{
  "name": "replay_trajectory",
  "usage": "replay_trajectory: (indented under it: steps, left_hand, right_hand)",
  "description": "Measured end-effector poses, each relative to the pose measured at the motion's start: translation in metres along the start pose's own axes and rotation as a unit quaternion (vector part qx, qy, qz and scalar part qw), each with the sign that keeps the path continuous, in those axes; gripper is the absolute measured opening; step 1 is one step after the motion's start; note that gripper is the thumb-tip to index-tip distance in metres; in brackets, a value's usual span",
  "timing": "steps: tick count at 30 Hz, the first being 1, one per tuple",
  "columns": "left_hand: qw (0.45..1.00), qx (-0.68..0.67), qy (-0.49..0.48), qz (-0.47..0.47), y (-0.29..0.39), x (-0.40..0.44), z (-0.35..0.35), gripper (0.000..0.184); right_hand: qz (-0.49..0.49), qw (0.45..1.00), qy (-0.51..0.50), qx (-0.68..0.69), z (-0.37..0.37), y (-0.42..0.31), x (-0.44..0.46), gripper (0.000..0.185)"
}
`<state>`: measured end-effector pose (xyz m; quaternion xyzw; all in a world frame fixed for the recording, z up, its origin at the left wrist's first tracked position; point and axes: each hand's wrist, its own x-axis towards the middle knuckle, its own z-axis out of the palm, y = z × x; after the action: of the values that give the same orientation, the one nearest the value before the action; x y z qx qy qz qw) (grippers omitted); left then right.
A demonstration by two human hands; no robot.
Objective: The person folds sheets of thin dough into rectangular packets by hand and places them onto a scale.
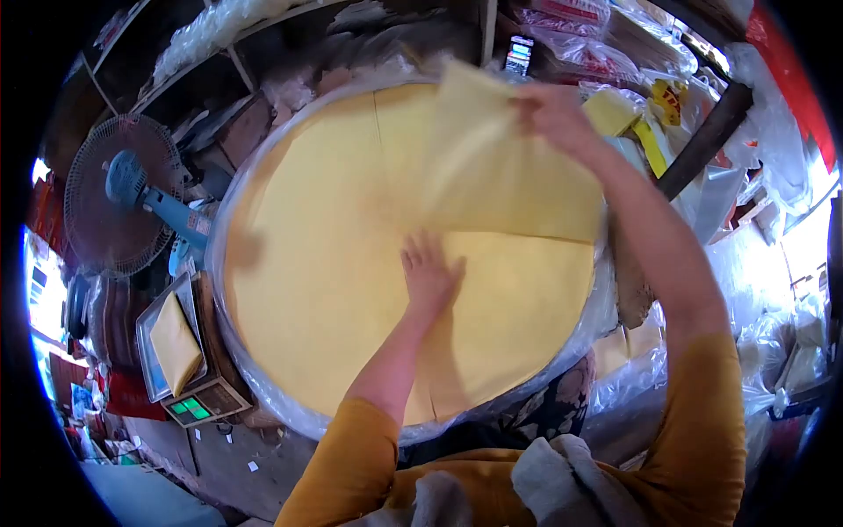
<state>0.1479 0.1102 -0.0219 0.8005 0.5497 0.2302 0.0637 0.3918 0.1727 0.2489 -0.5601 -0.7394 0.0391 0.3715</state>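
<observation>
Large yellow sheets cover a round surface edged with clear plastic. My left hand lies on them near the middle, fingers spread, holding nothing. Up at the right, my right hand pinches the top edge of a thin yellow sheet, which is lifted at that corner and blurred by motion. Below it, a fold or sheet edge runs from near my left fingers to the right rim.
A blue fan stands at the left. Below it, a scale with a green display bears a tray and a folded yellow piece. A phone-like device and plastic-wrapped bundles are behind the round surface. A dark bar slants at the right.
</observation>
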Motion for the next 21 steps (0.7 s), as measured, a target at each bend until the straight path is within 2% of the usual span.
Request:
replay_trajectory:
  steps: [1,2,3,5,9,12,14,15,17,18,21]
  left_hand:
    - [1.0,-0.001,-0.006,-0.003,-0.001,-0.001,0.001,0.073]
    - [1.0,-0.002,-0.01,-0.004,-0.001,-0.002,0.001,0.073]
    - [1.0,-0.004,-0.014,-0.004,-0.001,-0.001,-0.001,0.073]
    - [1.0,-0.008,-0.02,-0.011,0.001,0.001,-0.007,0.073]
    - [0.998,0.036,-0.043,-0.042,0.007,0.006,0.001,0.074]
    - [0.975,0.126,-0.173,-0.061,0.048,0.039,-0.009,0.073]
    - [0.995,0.012,-0.076,0.066,0.074,0.04,0.017,0.066]
    - [0.991,-0.047,-0.039,0.121,0.087,0.04,0.026,0.065]
    - [0.988,-0.038,-0.063,0.135,0.101,0.033,0.033,0.063]
    - [0.986,-0.032,-0.077,0.141,0.105,0.03,0.035,0.062]
    - [0.987,-0.03,-0.082,0.132,0.106,0.03,0.035,0.061]
  right_hand:
    - [0.057,0.998,0.016,0.035,-0.016,0.025,0.003,0.025]
    - [0.019,0.996,0.09,-0.011,-0.041,0.069,0.011,0.023]
    - [0.191,0.966,0.129,0.115,-0.069,0.078,0.005,0.024]
    - [0.214,0.953,0.141,-0.161,-0.103,0.084,-0.012,0.031]
    - [0.206,0.959,0.172,-0.089,-0.101,0.073,-0.034,0.034]
    - [0.195,0.97,0.132,-0.067,-0.098,0.049,-0.033,0.035]
    - [0.201,0.974,0.108,-0.014,-0.094,0.025,-0.022,0.036]
    - [0.163,0.98,0.105,-0.044,-0.091,0.022,-0.016,0.036]
    - [0.087,0.987,0.094,-0.102,-0.084,0.027,-0.002,0.036]
    - [0.084,0.979,0.067,-0.173,-0.084,0.037,0.011,0.035]
    - [0.059,0.98,0.089,-0.165,-0.092,0.048,0.052,0.03]
